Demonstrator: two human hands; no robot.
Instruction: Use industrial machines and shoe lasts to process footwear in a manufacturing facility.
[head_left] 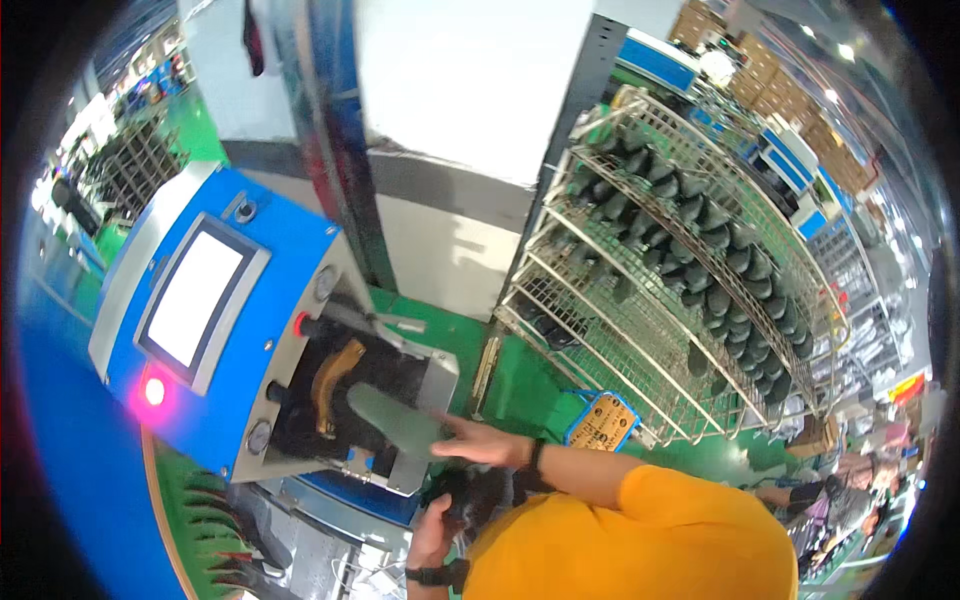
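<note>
In my right hand (483, 443) is a long, rounded, grey-green sole-shaped piece (395, 418), gripped at its near end between the fingers. The piece reaches over the dark bed (355, 455) of a blue machine (270, 240). Just beyond its tip a curved brass-coloured bar (331, 385) stands in that bed. Lower down, close to my body, my left hand (430, 532) is closed around a black object (468, 498); its exact kind cannot be made out. My right arm, in a yellow sleeve, crosses from the lower right.
The machine carries a bright screen (195, 300), a glowing pink-red light (153, 391), a red button (302, 323) and gauges. A wire rack (600, 310) with rows of dark sole-shaped pieces (700, 240) stands right. Near its foot is a blue-framed stool (603, 422). More dark curved pieces (215, 530) hang lower left.
</note>
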